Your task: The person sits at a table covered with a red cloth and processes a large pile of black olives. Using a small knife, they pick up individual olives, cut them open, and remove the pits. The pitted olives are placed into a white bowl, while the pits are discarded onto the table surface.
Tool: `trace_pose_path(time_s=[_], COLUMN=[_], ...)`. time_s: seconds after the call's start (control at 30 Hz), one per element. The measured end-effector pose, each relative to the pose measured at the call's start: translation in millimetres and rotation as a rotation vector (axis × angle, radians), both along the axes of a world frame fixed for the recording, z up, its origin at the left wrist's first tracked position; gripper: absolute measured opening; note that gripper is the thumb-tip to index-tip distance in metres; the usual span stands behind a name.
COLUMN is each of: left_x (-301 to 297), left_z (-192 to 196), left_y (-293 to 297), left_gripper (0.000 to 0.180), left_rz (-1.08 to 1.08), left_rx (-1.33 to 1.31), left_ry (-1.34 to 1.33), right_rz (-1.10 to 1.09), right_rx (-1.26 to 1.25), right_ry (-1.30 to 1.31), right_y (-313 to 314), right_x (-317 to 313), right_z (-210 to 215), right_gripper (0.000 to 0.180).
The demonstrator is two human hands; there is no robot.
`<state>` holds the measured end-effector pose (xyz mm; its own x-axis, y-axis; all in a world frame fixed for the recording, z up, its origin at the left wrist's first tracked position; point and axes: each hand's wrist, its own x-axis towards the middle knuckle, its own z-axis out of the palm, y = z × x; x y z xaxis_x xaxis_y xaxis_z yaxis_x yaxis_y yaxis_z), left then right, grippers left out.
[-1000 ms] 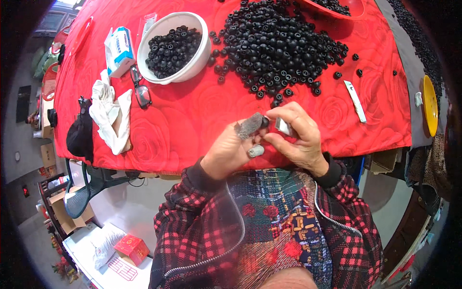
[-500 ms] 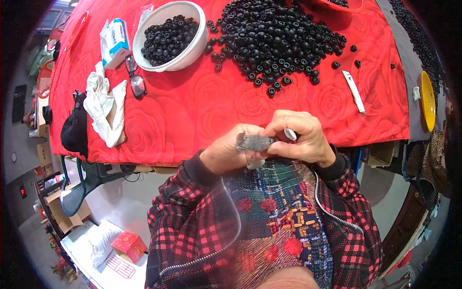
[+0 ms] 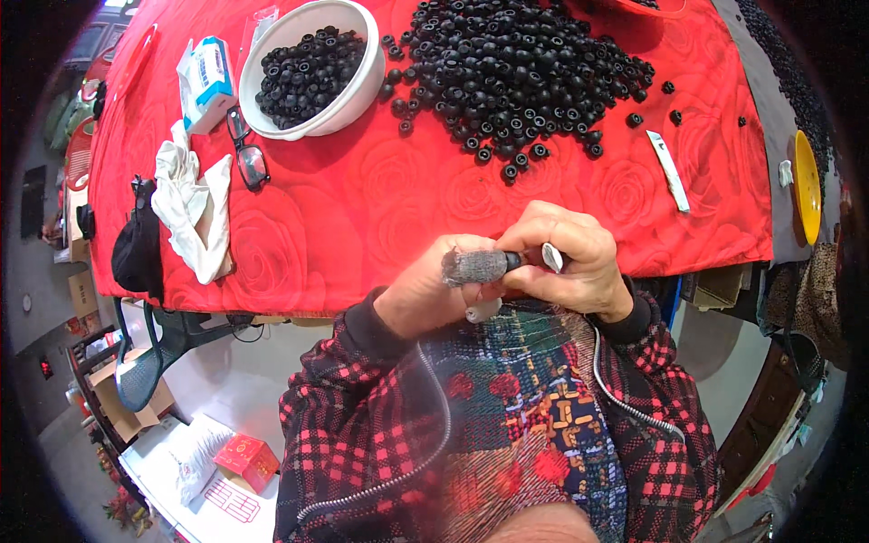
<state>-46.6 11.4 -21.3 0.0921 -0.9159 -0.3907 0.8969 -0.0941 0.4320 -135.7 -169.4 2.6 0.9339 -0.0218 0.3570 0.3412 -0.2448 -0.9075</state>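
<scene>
My left hand (image 3: 434, 294) and my right hand (image 3: 572, 258) meet close to my chest, just below the front edge of the red table (image 3: 362, 226). A grey knit cot covers my left fingertip (image 3: 474, 267), which presses a small black ring part (image 3: 513, 261). My right hand grips a small white blade-like tool (image 3: 552, 257) against that part. A large heap of black ring parts (image 3: 520, 68) lies on the cloth beyond my hands. A white bowl (image 3: 355, 90) at the upper left holds more of them.
Glasses (image 3: 249, 158), a white cloth (image 3: 195, 208), a small blue-and-white box (image 3: 206, 77) and a black pouch (image 3: 138, 249) lie at the table's left. A white strip tool (image 3: 668, 170) lies right of the heap. A yellow dish (image 3: 806, 185) sits far right.
Both hands have drawn slightly closer to my chest and lower in view. The grey-covered fingertip now lies level against the black part, and the white tool stays in my right hand.
</scene>
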Motion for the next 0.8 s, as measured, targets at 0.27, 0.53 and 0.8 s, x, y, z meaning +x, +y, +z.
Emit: trace_pose_path(time_s=[0.27, 0.53, 0.8], left_x=[7, 7, -4], left_z=[15, 20, 15], left_y=[-5, -13, -11], left_gripper=[0.022, 0.02, 0.024], left_rz=[-0.111, 0.007, 0.154], left_rx=[0.063, 0.101, 0.008], left_ry=[-0.44, -0.268, -0.114], right_rz=[-0.121, -0.151, -0.275], right_rx=[-0.086, -0.098, -0.287], right_ry=[-0.141, -0.185, -0.399], right_y=[5, 3, 4], right_x=[-2, 1, -1], right_z=[-3, -6, -5], right_gripper=[0.032, 0.034, 0.04])
